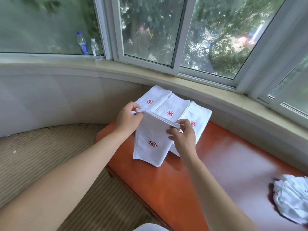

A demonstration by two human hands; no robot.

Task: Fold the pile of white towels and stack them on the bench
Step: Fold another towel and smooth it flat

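Both hands are up over the orange worktop (208, 164), holding one folded towel (152, 139) by its top edge: the left hand (127, 119) pinches the upper left corner between thumb and fingertips, the right hand (182, 135) pinches the upper right corner, fingers curled round the fold. The towel hangs down from that edge, its lower end touching or just above the worktop; which, I cannot tell. A red pinwheel flower logo (152, 144) shows on its face, with no lettering beside it. Behind it three folded towels (168, 105) lie overlapping on the worktop's far end, each with the same red flower facing up. Far right, near the frame's edge, sits the crumpled pile (291, 199) of white towels, a bit of red stitching just showing. On the windowsill (50, 61) stand two bottles (88, 45), one with a blue cap and blue label, one clear; the label print is too blurred to read.
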